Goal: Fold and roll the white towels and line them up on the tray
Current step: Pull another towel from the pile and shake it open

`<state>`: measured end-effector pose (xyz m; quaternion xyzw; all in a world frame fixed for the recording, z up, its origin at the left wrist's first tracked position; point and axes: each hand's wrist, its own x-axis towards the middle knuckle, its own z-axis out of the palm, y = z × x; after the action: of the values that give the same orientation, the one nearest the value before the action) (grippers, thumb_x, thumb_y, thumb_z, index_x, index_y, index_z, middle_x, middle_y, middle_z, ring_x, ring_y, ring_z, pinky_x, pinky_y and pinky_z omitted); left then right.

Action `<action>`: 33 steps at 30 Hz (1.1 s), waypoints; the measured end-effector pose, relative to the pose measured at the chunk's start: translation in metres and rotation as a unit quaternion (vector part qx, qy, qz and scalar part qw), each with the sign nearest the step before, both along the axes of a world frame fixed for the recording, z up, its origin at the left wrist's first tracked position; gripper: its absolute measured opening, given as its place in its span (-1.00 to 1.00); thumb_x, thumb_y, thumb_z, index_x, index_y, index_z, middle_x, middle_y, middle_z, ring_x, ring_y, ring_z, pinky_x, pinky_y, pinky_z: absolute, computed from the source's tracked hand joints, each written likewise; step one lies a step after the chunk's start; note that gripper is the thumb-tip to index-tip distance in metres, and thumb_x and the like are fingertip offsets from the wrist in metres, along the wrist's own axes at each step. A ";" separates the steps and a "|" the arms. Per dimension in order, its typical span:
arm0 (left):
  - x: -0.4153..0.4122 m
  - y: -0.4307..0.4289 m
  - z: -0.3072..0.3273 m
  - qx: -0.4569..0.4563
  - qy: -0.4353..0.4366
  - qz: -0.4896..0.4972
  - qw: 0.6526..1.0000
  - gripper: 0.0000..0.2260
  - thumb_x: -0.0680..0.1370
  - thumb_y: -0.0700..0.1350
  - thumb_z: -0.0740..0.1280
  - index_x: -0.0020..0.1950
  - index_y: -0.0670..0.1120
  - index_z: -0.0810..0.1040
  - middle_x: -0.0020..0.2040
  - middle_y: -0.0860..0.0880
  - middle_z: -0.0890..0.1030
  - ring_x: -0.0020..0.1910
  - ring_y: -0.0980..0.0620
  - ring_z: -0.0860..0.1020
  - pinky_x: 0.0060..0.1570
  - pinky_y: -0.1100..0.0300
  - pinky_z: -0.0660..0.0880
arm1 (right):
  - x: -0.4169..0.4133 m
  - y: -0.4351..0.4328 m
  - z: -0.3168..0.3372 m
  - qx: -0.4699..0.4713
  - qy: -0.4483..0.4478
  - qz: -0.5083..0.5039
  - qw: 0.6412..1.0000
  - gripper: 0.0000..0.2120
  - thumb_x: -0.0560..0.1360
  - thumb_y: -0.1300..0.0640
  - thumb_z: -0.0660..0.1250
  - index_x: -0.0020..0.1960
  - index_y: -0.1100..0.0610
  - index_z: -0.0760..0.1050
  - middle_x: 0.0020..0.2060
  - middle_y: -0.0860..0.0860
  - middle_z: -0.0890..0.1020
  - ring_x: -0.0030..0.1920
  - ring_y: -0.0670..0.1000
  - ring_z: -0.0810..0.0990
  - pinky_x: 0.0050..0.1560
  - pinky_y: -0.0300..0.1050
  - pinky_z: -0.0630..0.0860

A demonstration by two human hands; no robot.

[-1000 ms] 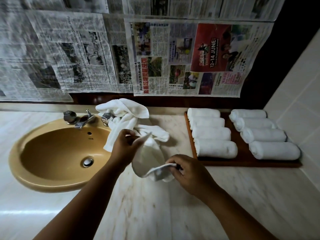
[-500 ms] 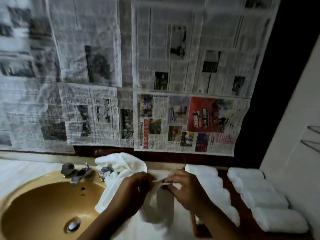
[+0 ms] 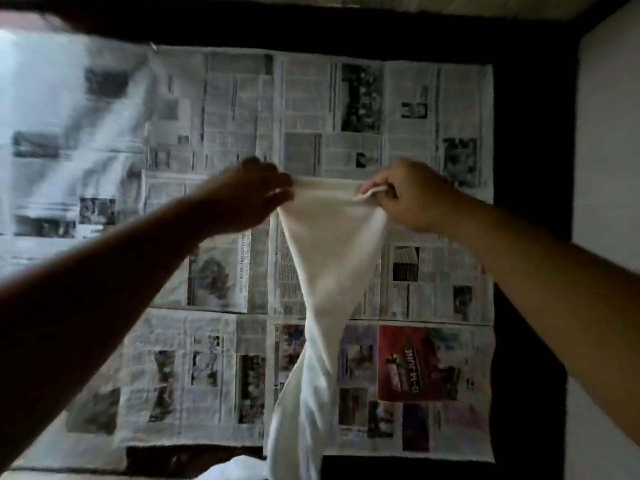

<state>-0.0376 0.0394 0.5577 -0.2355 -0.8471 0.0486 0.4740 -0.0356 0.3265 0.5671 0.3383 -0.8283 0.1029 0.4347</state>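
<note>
Nearest the camera, two bare forearms reach up and away. The left hand (image 3: 249, 199) is blurred, but its fingers appear to close on the top left corner of a white towel (image 3: 329, 258). The right hand (image 3: 412, 199) pinches the top right corner, fingers curled round the hem. The towel is held in the air between them, its upper edge stretched fairly straight. Below that it narrows, twists and hangs loose to the bottom of the view. Just left of its tail lies a bit of white cloth (image 3: 235, 469), perhaps more towels waiting. Beyond it all, newspaper sheets (image 3: 346, 109) cover the far wall. This towel looks to be at the very start: opened out, not yet folded, rolled or placed. The tray is out of view, so the number already lined up cannot be told.
</note>
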 end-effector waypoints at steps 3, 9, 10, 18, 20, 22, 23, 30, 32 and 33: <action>0.019 0.014 0.060 -0.034 0.070 0.004 0.997 -0.68 0.66 0.05 0.14 0.32 -0.04 0.52 0.21 -0.12 0.57 0.20 -0.11 0.49 0.15 -0.03 0.48 | 0.025 0.001 0.048 0.042 -0.007 -0.074 0.996 -0.84 0.65 0.11 0.29 0.06 0.09 0.64 -0.14 -0.06 0.62 -0.24 -0.12 0.49 -0.24 -0.28 0.33; 0.035 0.025 0.103 -0.051 0.091 0.015 0.994 -0.70 0.67 0.04 0.13 0.30 -0.04 0.51 0.18 -0.14 0.59 0.17 -0.16 0.54 0.15 -0.13 0.51 | 0.050 0.016 0.100 -0.019 -0.014 -0.089 0.996 -0.62 0.67 -0.11 0.20 0.04 0.18 0.60 -0.19 0.06 0.64 -0.24 -0.10 0.59 -0.32 -0.27 0.49; 0.036 0.027 0.104 -0.053 0.088 0.014 0.995 -0.71 0.67 0.04 0.13 0.29 -0.04 0.50 0.16 -0.14 0.59 0.14 -0.16 0.56 0.14 -0.14 0.52 | 0.051 0.020 0.103 -0.038 -0.031 -0.071 0.996 -0.67 0.67 -0.07 0.22 0.04 0.17 0.60 -0.21 0.01 0.62 -0.26 -0.17 0.56 -0.39 -0.38 0.46; 0.042 0.048 0.108 0.000 -0.009 -0.026 1.000 -0.65 0.65 0.18 0.13 0.23 -0.01 0.52 0.05 -0.03 0.58 -0.01 0.00 0.53 -0.05 0.11 0.40 | 0.055 0.043 0.108 -0.108 -0.101 -0.034 0.988 -0.71 0.43 0.03 0.55 0.05 0.20 0.71 -0.13 0.03 0.73 -0.11 -0.04 0.69 0.03 -0.14 0.61; 0.045 0.055 0.111 0.040 -0.053 -0.047 0.997 -0.67 0.63 0.20 0.16 0.10 -0.01 0.54 -0.08 0.03 0.56 -0.15 0.05 0.53 -0.21 0.19 0.36 | 0.053 0.045 0.105 -0.120 -0.135 -0.013 0.983 -0.70 0.38 0.06 0.58 0.03 0.20 0.70 -0.18 -0.01 0.73 -0.17 -0.09 0.68 -0.05 -0.19 0.62; 0.050 0.058 0.114 0.055 -0.091 -0.060 0.993 -0.68 0.61 0.22 0.20 -0.04 0.00 0.56 -0.12 0.02 0.59 -0.20 0.06 0.58 -0.29 0.22 0.36 | 0.055 0.046 0.102 -0.098 -0.226 -0.025 0.969 -0.75 0.35 0.09 0.58 -0.05 0.20 0.69 -0.26 -0.01 0.72 -0.26 -0.13 0.65 -0.22 -0.29 0.57; 0.052 0.059 0.114 0.047 -0.102 -0.060 0.992 -0.68 0.60 0.23 0.23 -0.08 0.00 0.57 -0.13 0.01 0.61 -0.21 0.06 0.61 -0.30 0.23 0.37 | 0.057 0.048 0.101 -0.080 -0.267 -0.031 0.960 -0.77 0.34 0.10 0.57 -0.07 0.21 0.68 -0.28 0.00 0.72 -0.27 -0.12 0.64 -0.25 -0.29 0.56; 0.064 0.068 0.116 -0.005 -0.103 -0.042 0.994 -0.63 0.57 0.26 0.22 -0.10 -0.01 0.59 -0.22 0.03 0.66 -0.30 0.12 0.62 -0.30 0.23 0.43 | 0.069 0.047 0.105 -0.033 -0.316 -0.055 0.947 -0.94 0.54 0.18 0.42 0.00 0.14 0.65 -0.14 -0.10 0.73 -0.05 -0.05 0.62 -0.11 -0.19 0.51; 0.069 0.068 0.117 -0.010 -0.096 -0.040 0.994 -0.62 0.57 0.26 0.23 -0.11 -0.03 0.59 -0.25 0.02 0.66 -0.30 0.11 0.63 -0.29 0.22 0.44 | 0.073 0.046 0.104 -0.033 -0.297 -0.063 0.952 -0.75 0.50 -0.01 0.45 0.04 0.15 0.63 0.01 -0.01 0.69 0.02 0.01 0.60 -0.03 -0.11 0.52; 0.071 0.067 0.117 -0.010 -0.096 -0.043 0.994 -0.62 0.57 0.25 0.23 -0.11 -0.04 0.59 -0.25 0.02 0.66 -0.30 0.10 0.64 -0.29 0.22 0.45 | 0.076 0.046 0.103 -0.048 -0.293 -0.056 0.953 -0.60 0.44 -0.13 0.44 0.09 0.18 0.62 0.08 0.04 0.67 0.07 0.04 0.61 0.03 -0.07 0.54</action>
<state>0.0336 0.1068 0.6748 -0.2801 -0.8770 0.0133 0.3901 0.0402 0.3725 0.6699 0.2248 -0.9309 0.2129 0.1938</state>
